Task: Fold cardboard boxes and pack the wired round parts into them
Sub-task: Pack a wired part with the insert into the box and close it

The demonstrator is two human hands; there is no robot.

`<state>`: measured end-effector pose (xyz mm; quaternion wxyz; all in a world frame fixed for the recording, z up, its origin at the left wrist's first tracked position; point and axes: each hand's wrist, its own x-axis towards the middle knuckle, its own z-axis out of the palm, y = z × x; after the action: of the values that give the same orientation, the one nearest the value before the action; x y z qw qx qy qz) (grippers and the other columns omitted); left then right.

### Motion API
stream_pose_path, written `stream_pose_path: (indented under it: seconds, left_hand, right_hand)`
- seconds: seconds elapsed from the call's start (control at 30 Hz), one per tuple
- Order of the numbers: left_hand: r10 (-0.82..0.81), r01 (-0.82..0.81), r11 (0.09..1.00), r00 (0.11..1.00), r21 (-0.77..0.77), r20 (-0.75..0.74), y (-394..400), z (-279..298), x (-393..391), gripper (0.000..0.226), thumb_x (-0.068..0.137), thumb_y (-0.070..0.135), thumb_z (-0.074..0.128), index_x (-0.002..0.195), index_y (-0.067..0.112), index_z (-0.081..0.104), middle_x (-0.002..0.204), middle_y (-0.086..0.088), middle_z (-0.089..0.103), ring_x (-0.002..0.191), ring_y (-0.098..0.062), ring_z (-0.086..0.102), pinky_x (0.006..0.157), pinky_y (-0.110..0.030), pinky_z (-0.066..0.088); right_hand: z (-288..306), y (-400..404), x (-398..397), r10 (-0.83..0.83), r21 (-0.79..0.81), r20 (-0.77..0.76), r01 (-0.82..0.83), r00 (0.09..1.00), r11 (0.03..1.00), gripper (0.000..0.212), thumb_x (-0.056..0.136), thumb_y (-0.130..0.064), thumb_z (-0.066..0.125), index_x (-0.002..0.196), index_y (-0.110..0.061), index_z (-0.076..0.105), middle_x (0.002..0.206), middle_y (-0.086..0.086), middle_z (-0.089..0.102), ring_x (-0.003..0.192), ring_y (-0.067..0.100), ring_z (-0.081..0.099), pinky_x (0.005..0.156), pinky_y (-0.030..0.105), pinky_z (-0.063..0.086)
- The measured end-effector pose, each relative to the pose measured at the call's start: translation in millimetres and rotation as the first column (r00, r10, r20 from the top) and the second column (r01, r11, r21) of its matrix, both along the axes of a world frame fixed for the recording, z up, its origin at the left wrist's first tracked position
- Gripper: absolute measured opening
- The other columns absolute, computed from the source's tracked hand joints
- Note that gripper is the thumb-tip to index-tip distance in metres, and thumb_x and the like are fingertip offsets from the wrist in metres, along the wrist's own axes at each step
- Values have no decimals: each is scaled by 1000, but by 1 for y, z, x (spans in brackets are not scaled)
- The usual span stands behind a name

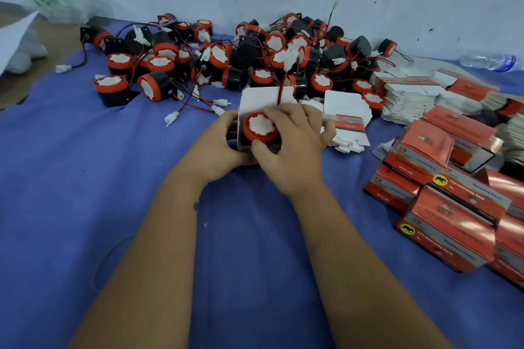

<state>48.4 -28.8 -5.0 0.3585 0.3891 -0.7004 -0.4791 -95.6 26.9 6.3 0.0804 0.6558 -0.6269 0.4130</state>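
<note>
Left hand [218, 144] grips an open box [255, 99] mid-tabletop; right hand [292, 147] pinches a round part [259, 126] at its mouth — the trailing wire [280, 93] may snag the flap.

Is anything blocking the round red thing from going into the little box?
Nothing visible blocks it. The round part already sits in the open mouth of the box, whose white flap stands up behind it. The left hand holds the box and the right hand grips the part. Its red wire trails over the flap.
</note>
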Motion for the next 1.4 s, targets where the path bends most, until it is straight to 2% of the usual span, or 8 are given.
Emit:
stream_pose_path:
  seconds: [0.3, 0.53, 0.63, 0.73, 0.93, 1.1, 1.2, 1.4]
  left_hand:
    - [-56, 65, 991, 995, 114, -84, 3, 6, -3, 53, 80, 25, 61, 131, 31, 53, 120, 10, 67, 105, -1, 64, 84, -19, 51]
    - [252, -250, 968, 962, 30, -110, 8, 6, -23, 22, 91, 26, 68, 113, 26, 62, 94, 14, 69, 80, 9, 64, 58, -6, 45]
    - [230, -233, 972, 971, -36, -59, 8, 5, -27, 25, 91, 17, 67, 116, 21, 65, 101, 10, 70, 90, -2, 65, 61, -5, 45]
    - [194, -200, 976, 978, -83, -84, 9, 7, -29, 21, 93, 10, 62, 110, 20, 68, 99, 8, 72, 88, -2, 66, 65, -8, 47]
    - [202, -209, 974, 976, -85, -83, 9, 4, -32, 24, 96, 11, 58, 116, 21, 64, 100, 11, 70, 88, 0, 65, 66, -6, 46]
    - [221, -227, 970, 972, -85, -78, 7, 0, -34, 15, 96, 16, 57, 108, 21, 64, 96, 11, 70, 85, -2, 65, 63, -7, 46]
    - [207, -214, 975, 972, -57, -112, 6, 1, -35, 7, 93, 22, 58, 95, 26, 63, 87, 10, 67, 84, -9, 64, 65, -15, 50]
    - [237, -245, 960, 969, -137, -70, 7, -2, -36, 14, 97, 14, 53, 88, 22, 60, 66, 19, 60, 60, 6, 55, 52, -7, 41]
  right_hand:
    - [1, -5, 4, -107, 119, -207, 134, 973, 984, 37, 95, -46, 41, 90, -30, 75, 105, -15, 54, 121, 13, 37, 109, 50, 15]
    - [11, -5, 3, -48, -290, 248, 121, 968, 949, 24, 84, -18, 60, 107, -11, 64, 88, -1, 61, 89, 18, 54, 91, 37, 34]
    - [22, -7, 5, 106, -286, 460, 34, 882, 957, 37, 89, -18, 56, 125, -12, 55, 65, -12, 48, 68, 13, 49, 83, 46, 45]
    - [31, -5, 8, 269, -251, 633, -137, 726, 958, 41, 94, -26, 49, 134, -16, 53, 56, 6, 45, 58, 24, 43, 66, 38, 44]
    - [41, -2, 11, 324, -223, 717, -237, 617, 945, 45, 97, -29, 51, 74, 8, 63, 67, 26, 56, 64, 34, 51, 59, 35, 43]
    - [38, -1, 3, 260, -111, 597, -243, 759, 964, 24, 85, -20, 68, 65, -8, 65, 57, -4, 63, 60, 5, 57, 61, 19, 45]
    - [30, -3, 8, 200, 16, 399, -225, 895, 974, 3, 78, -26, 69, 76, -27, 69, 67, -13, 64, 83, 9, 61, 88, 43, 47]
    - [17, -6, 21, 139, -66, 341, -124, 930, 990, 24, 92, -32, 48, 115, -29, 54, 70, -12, 58, 89, -10, 43, 97, 39, 31]
